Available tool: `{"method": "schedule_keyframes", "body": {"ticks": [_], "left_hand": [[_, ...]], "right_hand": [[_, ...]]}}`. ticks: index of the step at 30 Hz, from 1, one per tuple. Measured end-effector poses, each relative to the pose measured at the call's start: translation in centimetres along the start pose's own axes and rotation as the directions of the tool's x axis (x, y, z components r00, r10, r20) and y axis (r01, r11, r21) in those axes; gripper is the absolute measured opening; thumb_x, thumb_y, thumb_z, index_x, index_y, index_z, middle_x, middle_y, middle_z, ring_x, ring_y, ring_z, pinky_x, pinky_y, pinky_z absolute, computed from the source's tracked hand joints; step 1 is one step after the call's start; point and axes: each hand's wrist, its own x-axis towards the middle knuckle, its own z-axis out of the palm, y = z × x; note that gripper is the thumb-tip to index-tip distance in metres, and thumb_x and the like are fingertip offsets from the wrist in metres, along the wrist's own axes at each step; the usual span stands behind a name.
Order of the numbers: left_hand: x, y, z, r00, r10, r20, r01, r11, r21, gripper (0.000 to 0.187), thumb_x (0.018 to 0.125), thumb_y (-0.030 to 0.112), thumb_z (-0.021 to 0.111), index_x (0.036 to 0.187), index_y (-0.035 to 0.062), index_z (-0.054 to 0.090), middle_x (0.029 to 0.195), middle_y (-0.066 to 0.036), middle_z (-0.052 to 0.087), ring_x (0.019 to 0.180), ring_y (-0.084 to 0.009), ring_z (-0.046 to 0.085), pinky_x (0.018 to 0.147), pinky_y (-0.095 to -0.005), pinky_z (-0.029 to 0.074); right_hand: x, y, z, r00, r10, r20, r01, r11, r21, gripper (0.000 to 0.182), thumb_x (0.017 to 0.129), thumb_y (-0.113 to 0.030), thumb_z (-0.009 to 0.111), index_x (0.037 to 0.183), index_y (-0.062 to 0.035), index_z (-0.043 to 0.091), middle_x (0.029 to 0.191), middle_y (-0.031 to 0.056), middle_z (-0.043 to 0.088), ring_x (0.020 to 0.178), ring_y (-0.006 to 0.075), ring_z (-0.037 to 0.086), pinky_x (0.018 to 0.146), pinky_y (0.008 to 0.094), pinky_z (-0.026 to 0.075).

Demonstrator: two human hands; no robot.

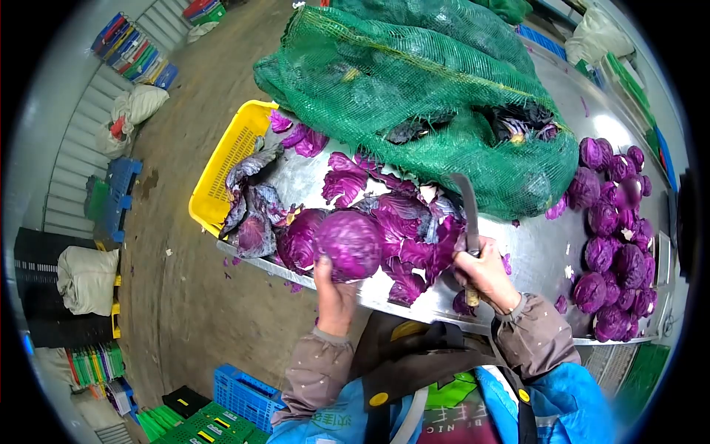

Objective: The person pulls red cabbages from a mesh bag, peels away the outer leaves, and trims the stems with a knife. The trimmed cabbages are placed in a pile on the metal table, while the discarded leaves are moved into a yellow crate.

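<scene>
Scuffed grey-brown floor (168, 237) at 9 o'clock. Pale grey ribbed wall (68, 159) between 9 and 10. Multicoloured stack of plastic crates (135, 50) at 10. Shiny silver metal table (534, 255) at 3, white glare (609, 129) on it towards 2.

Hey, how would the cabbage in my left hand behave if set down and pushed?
The cabbage looks nearly round, so it would probably roll. Its closed, ball-like head suggests it's firm and fairly heavy. Its smooth outer leaves may feel slippery.
</scene>
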Motion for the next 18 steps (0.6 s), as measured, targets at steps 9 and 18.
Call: {"method": "schedule_keyframes", "body": {"ticks": [9, 18], "left_hand": [[-0.2, -1.5, 0.1, 0.782, -0.241, 0.574, 0.551, 0.697, -0.458, 0.067, 0.09, 0.054, 0.035, 0.139, 0.0089, 0.03, 0.143, -0.015, 0.03, 0.137, -0.0357, 0.021, 0.11, -0.0568, 0.015], [-0.2, -1.2, 3.5, 0.824, -0.367, 0.432, 0.393, 0.919, 0.032, 0.062, 0.088, 0.044, 0.052, 0.138, 0.0115, 0.034, 0.135, -0.012, 0.044, 0.124, -0.0238, 0.043, 0.105, -0.048, 0.031]], "right_hand": [[1.6, -0.9, 3.6, 0.883, -0.419, 0.211, 0.468, 0.813, -0.346, 0.052, 0.071, -0.015, 0.076, 0.117, -0.002, 0.055, 0.101, 0.0092, 0.06, 0.09, 0.0186, 0.06, 0.076, 0.03, 0.048], [0.9, -0.9, 1.8, 0.922, -0.319, 0.218, 0.371, 0.891, -0.263, 0.074, 0.07, -0.018, 0.078, 0.133, -0.0009, 0.042, 0.118, 0.0126, 0.057, 0.104, 0.0199, 0.056, 0.092, 0.0325, 0.044]]}}
